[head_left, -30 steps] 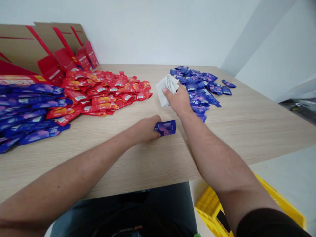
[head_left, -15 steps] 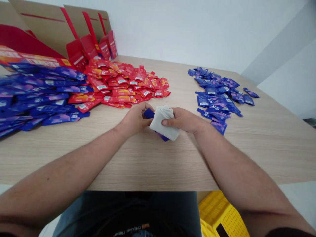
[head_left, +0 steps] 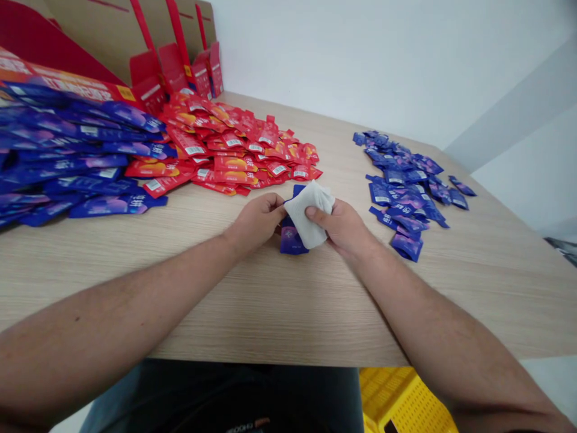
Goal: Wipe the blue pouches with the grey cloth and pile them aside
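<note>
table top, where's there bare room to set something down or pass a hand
Bare wood: along the table's near edge, and right of the small blue sachets; a strip parts those from the red sachets. Crowded: far left, where long blue sachets overlap the red.

blue sachet (head_left: 292, 239): small light print on the front, I can't read it
red sachets (head_left: 232, 178): white barcode patches (head_left: 195, 150), digits too blurred for me
my dark shirt (head_left: 247, 426): light lettering, cut off, unreadable
</note>
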The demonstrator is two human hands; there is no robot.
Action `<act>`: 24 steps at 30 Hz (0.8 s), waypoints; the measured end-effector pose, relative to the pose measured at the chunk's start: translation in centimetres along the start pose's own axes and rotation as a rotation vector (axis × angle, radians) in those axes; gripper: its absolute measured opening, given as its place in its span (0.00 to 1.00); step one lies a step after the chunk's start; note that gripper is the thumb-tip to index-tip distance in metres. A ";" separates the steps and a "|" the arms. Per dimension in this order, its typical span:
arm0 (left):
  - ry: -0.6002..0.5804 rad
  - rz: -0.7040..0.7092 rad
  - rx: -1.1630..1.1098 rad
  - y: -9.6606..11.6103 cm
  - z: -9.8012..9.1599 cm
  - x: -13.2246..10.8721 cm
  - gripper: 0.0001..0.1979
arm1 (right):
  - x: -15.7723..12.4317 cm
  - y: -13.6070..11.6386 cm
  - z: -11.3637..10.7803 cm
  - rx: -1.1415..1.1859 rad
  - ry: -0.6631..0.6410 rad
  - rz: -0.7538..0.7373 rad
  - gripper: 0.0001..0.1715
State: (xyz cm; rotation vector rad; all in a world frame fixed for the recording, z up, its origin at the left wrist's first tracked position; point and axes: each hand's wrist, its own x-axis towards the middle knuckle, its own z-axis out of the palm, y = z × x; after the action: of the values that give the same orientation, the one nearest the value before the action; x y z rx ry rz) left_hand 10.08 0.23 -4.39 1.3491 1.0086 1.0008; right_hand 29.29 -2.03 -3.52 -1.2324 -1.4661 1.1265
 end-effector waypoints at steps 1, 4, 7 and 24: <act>-0.003 -0.009 -0.018 0.0 0.0 0.0 0.09 | -0.1 -0.4 -0.3 -0.185 0.056 -0.079 0.25; -0.034 -0.047 -0.135 0.0 0.1 0.0 0.07 | -0.5 -1.9 -1.3 -0.753 0.180 -0.307 0.15; -0.090 -0.057 -0.217 0.0 0.1 -0.1 0.07 | -0.8 -2.9 -1.8 -0.995 0.204 -0.415 0.11; -0.213 0.086 -0.025 -0.5 -0.4 -0.1 0.13 | -0.1 -1.5 -1.4 -0.962 0.245 -0.353 0.13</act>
State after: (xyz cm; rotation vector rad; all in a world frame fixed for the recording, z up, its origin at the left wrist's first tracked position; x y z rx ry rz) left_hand 9.64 0.29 -4.84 1.4548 0.7813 0.9083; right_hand 30.40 -2.17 -1.75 -1.5566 -1.9937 -0.0305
